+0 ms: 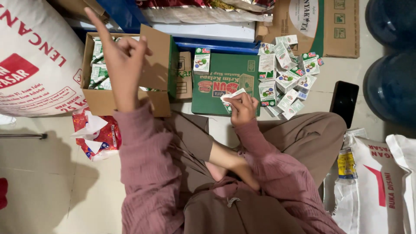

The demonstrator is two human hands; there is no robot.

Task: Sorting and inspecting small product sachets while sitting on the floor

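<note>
1. Two bare hands show, both in pink sleeves. The right hand (242, 108) pinches one small white-and-green carton (230, 96) between thumb and fingertips, closed tight on it, at the near edge of the flat green cardboard sheet (225, 71).
2. The left hand (123, 54) is raised well left of that sheet, holding nothing: index finger stretched up, the other fingers loosely curled.
3. One more small carton (202, 59) stands alone on the sheet's far left corner.
4. Right of the sheet lies a loose pile of cartons (286, 73), white with green and red print; roughly fifteen, too jumbled for an exact count.
5. Left of the sheet sits one open brown cardboard box (102, 100), more of the same cartons inside; their number cannot be told.
6. Further left of the box leans one big white sack (34, 60) with red lettering.
7. One black phone (344, 102) lies flat right of the pile; two dark blue water jugs (390, 82) stand beyond it.
</note>
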